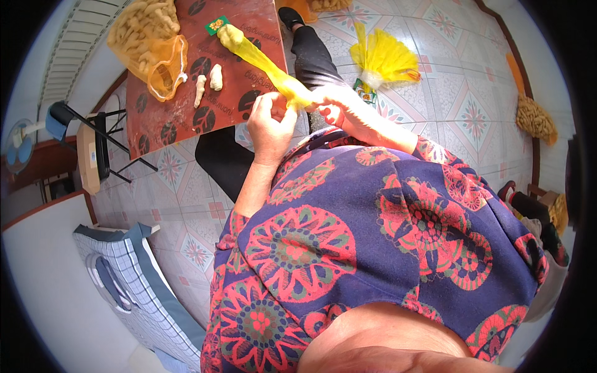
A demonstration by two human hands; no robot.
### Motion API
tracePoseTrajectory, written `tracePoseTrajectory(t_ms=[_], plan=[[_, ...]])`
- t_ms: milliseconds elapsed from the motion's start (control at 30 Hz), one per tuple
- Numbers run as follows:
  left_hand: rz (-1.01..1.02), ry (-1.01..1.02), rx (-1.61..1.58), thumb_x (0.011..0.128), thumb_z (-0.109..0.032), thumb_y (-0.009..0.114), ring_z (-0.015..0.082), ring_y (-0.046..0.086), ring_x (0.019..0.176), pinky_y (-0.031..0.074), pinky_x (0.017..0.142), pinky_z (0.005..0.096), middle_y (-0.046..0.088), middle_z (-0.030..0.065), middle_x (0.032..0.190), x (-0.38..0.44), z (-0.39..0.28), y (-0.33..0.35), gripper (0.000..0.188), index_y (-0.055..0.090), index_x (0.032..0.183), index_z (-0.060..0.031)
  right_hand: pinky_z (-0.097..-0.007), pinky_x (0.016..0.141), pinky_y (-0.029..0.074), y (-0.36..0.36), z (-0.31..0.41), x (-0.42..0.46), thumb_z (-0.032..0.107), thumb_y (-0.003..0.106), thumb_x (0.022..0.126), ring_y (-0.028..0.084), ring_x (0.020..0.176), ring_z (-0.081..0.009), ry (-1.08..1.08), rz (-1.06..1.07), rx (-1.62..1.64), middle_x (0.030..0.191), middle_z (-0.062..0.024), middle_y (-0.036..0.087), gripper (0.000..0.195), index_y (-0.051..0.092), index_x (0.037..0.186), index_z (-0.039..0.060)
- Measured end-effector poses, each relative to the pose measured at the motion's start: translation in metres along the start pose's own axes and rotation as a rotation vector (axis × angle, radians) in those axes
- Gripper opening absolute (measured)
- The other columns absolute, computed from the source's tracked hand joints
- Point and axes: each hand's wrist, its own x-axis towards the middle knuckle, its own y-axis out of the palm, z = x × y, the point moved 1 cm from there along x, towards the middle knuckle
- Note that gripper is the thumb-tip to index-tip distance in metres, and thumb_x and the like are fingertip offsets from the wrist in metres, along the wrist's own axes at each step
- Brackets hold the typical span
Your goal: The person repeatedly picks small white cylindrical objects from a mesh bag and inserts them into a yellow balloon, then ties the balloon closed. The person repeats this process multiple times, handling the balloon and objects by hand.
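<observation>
Both hands grip the near end of a long yellow mesh bag (266, 63), which stretches away across the table. My left hand (270, 128) pinches it with thumb and fingers, and my right hand (343, 112) holds it just to the right. Pale pieces of ginger root (230, 35) bulge in the bag's far end, beside a small green label (217, 25). Two loose ginger pieces lie left of the bag, a thin one (199, 91) and a thicker one (216, 77). Part of the bag's near end is hidden by my fingers.
The reddish-brown table board (177, 112) carries an open orange mesh sack of ginger (144, 32). A tied bundle of yellow mesh bags (385, 58) lies on the tiled floor (443, 102). Another ginger sack (535, 119) stands by the right wall. A folding chair (100, 140) is at left.
</observation>
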Motion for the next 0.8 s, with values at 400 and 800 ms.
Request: tracePoseTrajectory(t_ms=[400,800], plan=[[0.082,-0.316,-0.637,0.095,-0.006,0.057,0.0104,0.062,0.060,0.051,0.059,0.0231,0.066,0.0050,0.076,0.008,0.009,0.013,0.011,0.061,0.098,0.0035,-0.0176,0.065,0.043,0.003,-0.002,0.018,0.018,0.066,0.086,0.053,0.077,-0.0035,-0.028,-0.131,-0.187,0.088,0.0032,0.061,0.020,0.065,0.103,0.0080],[-0.079,0.131,0.087,0.078,-0.003,0.068,0.0206,0.064,0.062,0.049,0.057,0.0321,0.061,0.0100,0.074,0.004,0.003,0.001,0.011,0.062,0.087,-0.0001,-0.0188,0.065,0.042,-0.002,0.001,0.017,0.024,0.067,0.089,0.054,0.078,-0.0026,0.051,0.094,0.166,0.093,0.0027,0.065,0.021,0.067,0.103,0.0089]])
